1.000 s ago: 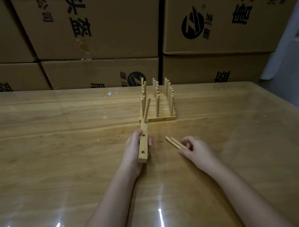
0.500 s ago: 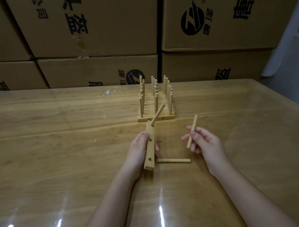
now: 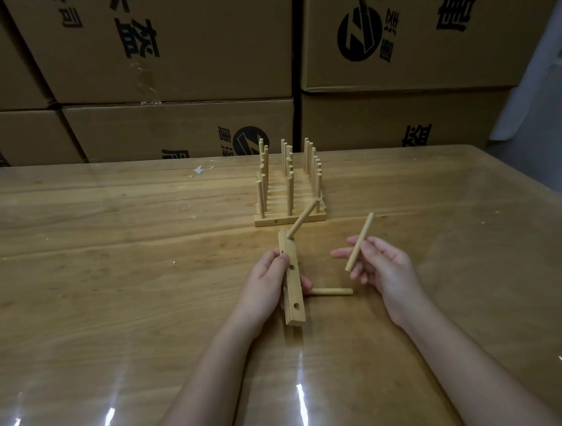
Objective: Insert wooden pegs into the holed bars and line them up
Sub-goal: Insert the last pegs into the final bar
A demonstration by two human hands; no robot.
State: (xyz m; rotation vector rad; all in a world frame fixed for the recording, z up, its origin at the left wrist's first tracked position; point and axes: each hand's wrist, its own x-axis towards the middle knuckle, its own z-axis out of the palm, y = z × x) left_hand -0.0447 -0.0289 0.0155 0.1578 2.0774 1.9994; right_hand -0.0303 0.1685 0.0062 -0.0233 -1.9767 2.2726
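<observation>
Head view: the fingers (image 3: 277, 261) of the left hand (image 3: 263, 287) are curled round a holed bar (image 3: 293, 286), thumb across its upper face and fingertips showing past its right edge. The bar points away from the person. Its near end is raised, with a shadow on the surface (image 3: 115, 284) beneath it. Two open holes show on the bar's face below the thumb. A seated peg (image 3: 302, 221) sticks out of the far end and leans up and to the right.

The fingers (image 3: 339, 254) of the right hand (image 3: 385, 269) are clamped on a second peg (image 3: 360, 241), pinching it along its lower half, with the remaining fingers loosely spread. This peg is tilted with its top away and to the right, and it is held in the air apart from the bar.

A third peg (image 3: 333, 291) lies flat on the surface between the two hands, its left end just beside the left fingertips.

Farther out stands a finished rack (image 3: 289, 219) of bars laid side by side, their upright pegs forming three rows. The leaning peg's tip overlaps its front right corner in this view. Small white scraps (image 3: 200, 170) lie on the glossy wooden surface to the rack's left. Stacked cardboard boxes (image 3: 169, 47) with black print fill the background.
</observation>
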